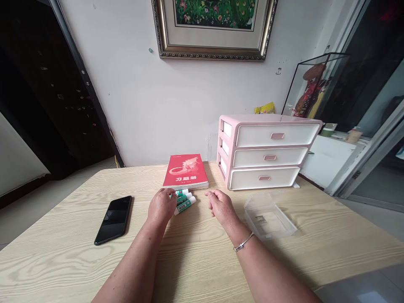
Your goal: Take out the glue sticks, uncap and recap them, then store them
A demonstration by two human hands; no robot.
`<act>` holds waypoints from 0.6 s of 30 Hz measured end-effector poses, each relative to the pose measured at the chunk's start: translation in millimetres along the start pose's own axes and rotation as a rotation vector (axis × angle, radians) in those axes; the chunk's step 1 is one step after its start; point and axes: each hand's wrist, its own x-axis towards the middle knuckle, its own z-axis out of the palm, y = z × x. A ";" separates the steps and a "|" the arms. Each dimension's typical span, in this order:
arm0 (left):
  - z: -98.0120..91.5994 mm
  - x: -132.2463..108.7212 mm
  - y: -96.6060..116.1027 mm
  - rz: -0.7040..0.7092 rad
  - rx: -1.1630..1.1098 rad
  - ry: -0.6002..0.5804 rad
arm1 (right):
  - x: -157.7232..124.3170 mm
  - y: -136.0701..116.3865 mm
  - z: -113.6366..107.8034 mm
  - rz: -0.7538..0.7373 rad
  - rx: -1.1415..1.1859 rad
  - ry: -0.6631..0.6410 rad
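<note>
Three green-and-white glue sticks [184, 201] lie side by side on the wooden table [78, 261], just in front of a red book [185, 171]. My left hand [161, 207] rests on their left ends, fingers curled over them. My right hand [220, 205] hovers a little to the right of the sticks, fingers loosely curled and holding nothing. A silver bracelet sits on my right wrist.
A black phone [114, 219] lies at the left. A pink three-drawer organiser [265, 150] stands at the back right, drawers closed. A clear plastic box [269, 213] sits in front of it. A framed picture [214, 25] hangs on the wall.
</note>
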 end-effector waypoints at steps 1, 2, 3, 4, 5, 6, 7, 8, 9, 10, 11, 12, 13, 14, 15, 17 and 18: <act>0.2 0.4 -0.6 -0.006 -0.002 0.001 | -0.3 -0.2 0.0 -0.001 -0.002 0.000; 0.5 0.8 -1.1 -0.011 -0.004 0.002 | -0.4 -0.1 0.1 0.000 -0.002 0.001; 0.8 1.3 -1.4 -0.016 -0.007 0.003 | -0.5 0.2 0.1 0.002 -0.001 0.002; 1.3 1.9 -1.7 -0.021 -0.010 0.005 | -0.5 0.7 0.3 0.007 0.002 0.004; 1.9 2.6 -2.0 -0.027 -0.015 0.009 | -0.4 1.3 0.4 0.011 0.004 0.005; 2.6 3.2 -2.3 -0.032 -0.019 0.012 | -0.2 1.9 0.5 0.016 0.004 0.006; 3.4 3.8 -2.6 -0.036 -0.023 0.015 | 0.0 2.4 0.7 0.020 0.004 0.006; 4.2 4.3 -3.0 -0.039 -0.027 0.016 | 0.1 2.7 0.8 0.023 0.005 0.005; 5.1 4.8 -3.6 -0.041 -0.031 0.016 | 0.2 2.9 0.8 0.024 0.006 0.004; 5.9 5.1 -4.3 -0.041 -0.033 0.015 | 0.3 2.7 0.9 0.024 0.007 0.002; 6.7 5.4 -5.0 -0.040 -0.034 0.013 | 0.2 2.5 0.9 0.023 0.008 0.000; 7.3 5.7 -5.9 -0.037 -0.033 0.010 | 0.1 2.0 0.9 0.023 0.007 -0.001; 7.9 6.0 -6.7 -0.031 -0.031 0.006 | -0.1 1.6 0.9 0.023 0.003 -0.002; 8.4 6.2 -7.6 -0.023 -0.029 0.003 | -0.2 1.1 0.9 0.022 -0.001 -0.003; 8.9 6.6 -8.4 -0.012 -0.025 0.001 | -0.2 0.8 1.0 0.021 -0.005 -0.005; 10.0 7.3 -9.7 0.018 -0.016 -0.002 | -0.1 0.7 1.2 0.019 -0.010 -0.009; 10.7 7.6 -10.3 0.035 -0.011 -0.004 | 0.2 1.1 1.3 0.017 -0.015 -0.013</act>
